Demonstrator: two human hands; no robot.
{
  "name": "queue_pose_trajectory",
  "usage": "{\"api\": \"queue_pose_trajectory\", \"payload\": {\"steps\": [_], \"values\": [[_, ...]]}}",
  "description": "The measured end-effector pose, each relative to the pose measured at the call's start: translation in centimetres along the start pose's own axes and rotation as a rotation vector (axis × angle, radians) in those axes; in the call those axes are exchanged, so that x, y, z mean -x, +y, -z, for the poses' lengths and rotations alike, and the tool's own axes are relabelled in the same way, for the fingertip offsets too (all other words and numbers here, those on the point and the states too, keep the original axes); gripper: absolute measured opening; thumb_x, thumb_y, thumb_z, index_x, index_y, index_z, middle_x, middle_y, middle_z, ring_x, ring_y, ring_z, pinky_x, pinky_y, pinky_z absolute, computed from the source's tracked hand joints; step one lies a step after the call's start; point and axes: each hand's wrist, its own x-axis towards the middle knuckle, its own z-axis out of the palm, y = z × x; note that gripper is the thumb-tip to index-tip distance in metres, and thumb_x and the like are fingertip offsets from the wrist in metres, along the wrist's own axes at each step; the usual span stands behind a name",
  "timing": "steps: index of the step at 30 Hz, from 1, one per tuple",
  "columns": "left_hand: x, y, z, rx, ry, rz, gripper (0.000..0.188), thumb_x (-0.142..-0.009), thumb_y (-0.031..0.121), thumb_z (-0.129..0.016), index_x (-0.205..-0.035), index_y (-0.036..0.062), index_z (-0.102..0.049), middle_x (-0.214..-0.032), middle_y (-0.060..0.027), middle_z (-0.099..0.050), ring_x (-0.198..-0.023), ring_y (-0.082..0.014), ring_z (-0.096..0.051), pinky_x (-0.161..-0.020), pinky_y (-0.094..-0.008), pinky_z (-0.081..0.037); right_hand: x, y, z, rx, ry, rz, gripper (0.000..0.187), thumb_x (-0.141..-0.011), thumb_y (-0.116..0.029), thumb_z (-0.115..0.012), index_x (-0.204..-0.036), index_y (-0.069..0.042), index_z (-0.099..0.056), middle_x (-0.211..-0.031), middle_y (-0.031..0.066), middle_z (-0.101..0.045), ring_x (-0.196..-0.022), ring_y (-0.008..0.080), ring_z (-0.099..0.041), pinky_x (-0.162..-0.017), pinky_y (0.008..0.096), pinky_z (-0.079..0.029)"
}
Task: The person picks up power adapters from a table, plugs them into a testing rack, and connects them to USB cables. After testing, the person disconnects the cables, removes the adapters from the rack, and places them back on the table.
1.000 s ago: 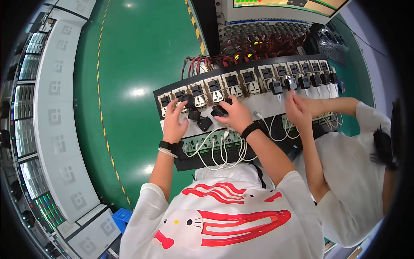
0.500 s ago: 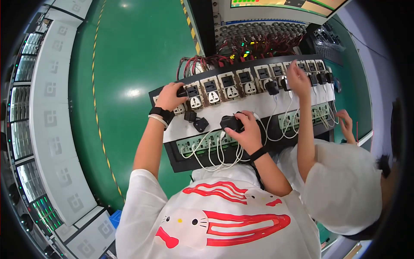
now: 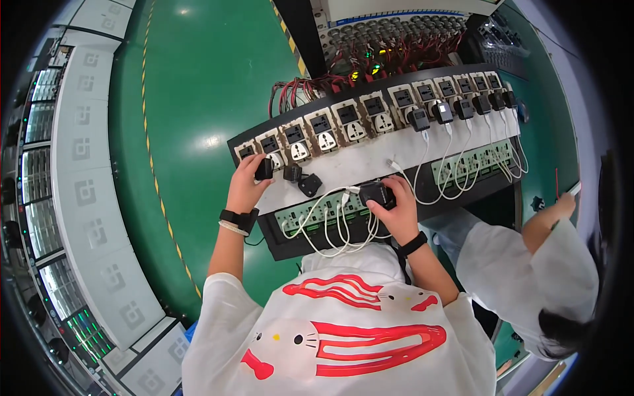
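My left hand (image 3: 248, 186) is closed on a black charger (image 3: 264, 169) at the front of the leftmost sockets. It covers part of a white socket there. Farther right, my right hand (image 3: 400, 210) grips a black charger (image 3: 376, 193) over the near edge of the white surface; whether it holds more than one, I cannot tell. A white cable plug (image 3: 353, 190) points at that charger's left side. Between my hands two loose chargers lie close together: a black charger (image 3: 292, 173) and another black charger (image 3: 310, 185).
A socket strip (image 3: 320, 124) spans the bench's far side. Several plugged-in chargers (image 3: 442, 111) with white cables fill its right part. Green circuit boards (image 3: 290, 219) line the near edge. A person in white (image 3: 528, 270) is at right. Red and black wires (image 3: 396, 66) crowd behind.
My left hand has drawn back from the sockets toward me with the charger. My right hand has shifted slightly right. The other person's hand has left the right-hand sockets.
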Motion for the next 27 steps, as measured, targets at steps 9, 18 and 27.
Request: {"api": "queue_pose_trajectory", "payload": {"steps": [9, 18, 27], "values": [[0.1, 1.0, -1.5, -0.103, 0.093, 0.018, 0.054, -0.07, 0.015, -0.075, -0.118, 0.0018, -0.052, -0.113, -0.0169, -0.055, -0.1, -0.0351, -0.055, -0.084, -0.0378, -0.047, 0.7, 0.5, 0.1, -0.006, 0.034, -0.032, 0.048, -0.066, -0.021, -0.076, -0.104, 0.0, -0.056, -0.107, 0.0163, -0.056, -0.093, 0.0305, -0.058, -0.081, 0.034, -0.047], [0.3, 1.4, -2.4, -0.361, -0.012, -0.064, 0.06, -0.069, 0.012, -0.073, -0.123, 0.0033, -0.048, -0.115, -0.0159, -0.052, -0.102, -0.0335, -0.053, -0.085, -0.0377, -0.046, 1.4, 0.4, -0.4, 0.051, 0.078, -0.022, 0.045, -0.068, -0.018, -0.075, -0.105, -0.001, -0.056, -0.101, 0.0144, -0.057, -0.091, 0.0303, -0.057, -0.078, 0.0342, -0.047], [-1.2, 5.6, -1.7, -0.422, -0.492, -0.688, 0.067, -0.064, 0.013, -0.073, -0.125, 0.0177, -0.047, -0.126, -0.0098, -0.045, -0.121, -0.0351, -0.039, -0.1, -0.0429, -0.036, 4.1, 0.3, 0.3, 0.089, 0.184, -0.097, 0.044, -0.067, -0.019, -0.074, -0.102, -0.001, -0.056, -0.099, 0.0144, -0.057, -0.087, 0.0295, -0.058, -0.075, 0.0331, -0.047]]}}
